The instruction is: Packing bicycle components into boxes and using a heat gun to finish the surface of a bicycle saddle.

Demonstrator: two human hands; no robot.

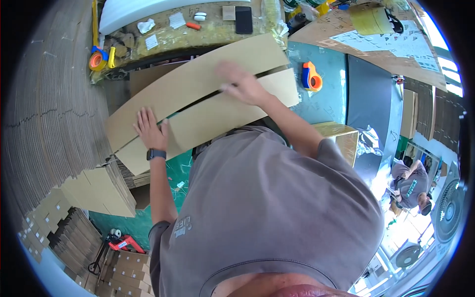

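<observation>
A large tan cardboard box (208, 81) lies in front of me, its long flaps folded in with a narrow gap between them. My left hand (149, 129), with a dark watch on the wrist, rests flat on the flaps near their left end, fingers spread. Over the right part of the flaps is my right hand (243, 85), blurred by motion, with thumb and fingers apart; whether it touches the cardboard I cannot tell. Nothing shows in either hand. An orange and blue tape dispenser (311, 76) lies to the right of the box.
Flattened cardboard stacks (54, 109) stand on the left. Beyond the box, a tape-covered bench (213, 37) bears a dark phone (244, 20) and an orange marker-like stick (193, 25). Another tape dispenser (98, 58) lies far left. A red pallet jack (126, 243) is behind; a co-worker (413, 183) is at right.
</observation>
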